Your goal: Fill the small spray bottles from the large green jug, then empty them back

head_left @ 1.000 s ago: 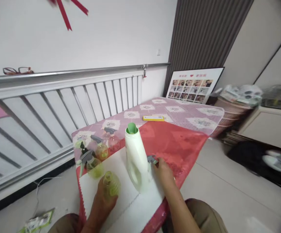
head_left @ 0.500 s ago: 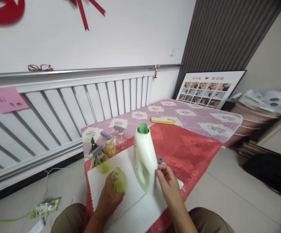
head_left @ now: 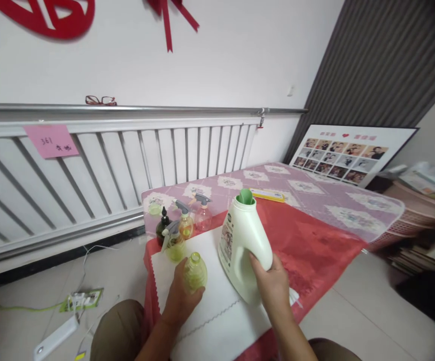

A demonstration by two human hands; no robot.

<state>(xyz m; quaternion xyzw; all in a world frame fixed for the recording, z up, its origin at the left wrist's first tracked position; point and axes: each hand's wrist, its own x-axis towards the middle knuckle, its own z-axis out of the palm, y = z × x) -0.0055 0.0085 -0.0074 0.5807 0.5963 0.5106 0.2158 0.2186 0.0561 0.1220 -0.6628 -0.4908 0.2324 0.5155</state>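
Observation:
My left hand (head_left: 180, 301) is wrapped around a small yellow-green bottle (head_left: 195, 271) with no cap, standing on a white cloth (head_left: 210, 321). My right hand (head_left: 273, 286) grips the handle of a large white detergent jug (head_left: 242, 240), which is tilted to the left and has an open green spout at the top. Both stand over a low table with a red cover (head_left: 315, 250).
Several small spray bottles (head_left: 182, 228) stand at the table's far left corner, beside a dark bottle (head_left: 162, 226). A yellow flat box (head_left: 268, 195) lies further back. A white radiator (head_left: 127, 160) runs along the wall. A power strip (head_left: 54, 338) lies on the floor.
My right hand left a small grey part beside the jug and took the jug's handle. The jug has tilted to the left. The view swung left.

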